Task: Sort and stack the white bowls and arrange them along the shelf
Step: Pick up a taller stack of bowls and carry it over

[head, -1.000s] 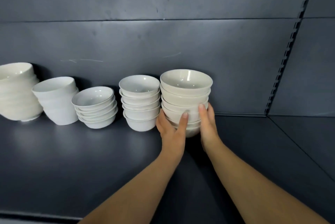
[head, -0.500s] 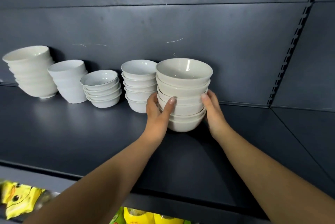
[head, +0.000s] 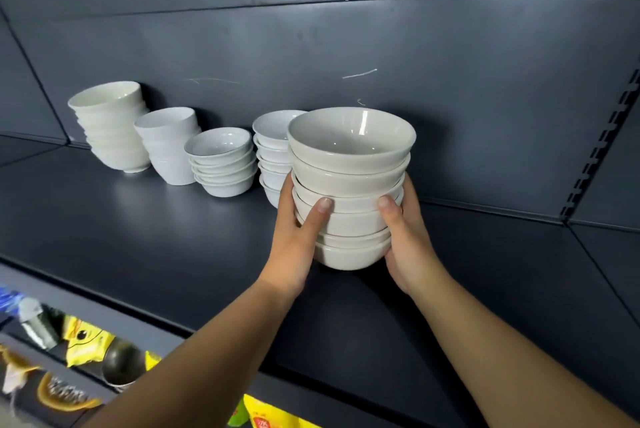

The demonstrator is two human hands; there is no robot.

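A stack of several cream-white bowls (head: 349,185) is held between both hands above the dark shelf (head: 156,240). My left hand (head: 298,233) grips its left side, thumb across the front. My right hand (head: 405,237) grips its right side the same way. Just behind on the left stands a stack of smaller white bowls (head: 273,157), partly hidden. Further left along the back wall are a low stack of shallow bowls (head: 221,164), a tilted stack of white bowls (head: 169,143) and a tall tilted stack of cream bowls (head: 110,122).
The shelf stretches to the right of the held stack up to a slotted upright (head: 602,147) in the back wall. Below the shelf's front edge lie yellow snack packets (head: 86,341) and other packaged goods on a lower level.
Both hands have lifted the cream stack off the shelf and drawn it toward me. The view has dropped, showing the shelf's front edge and the goods below.
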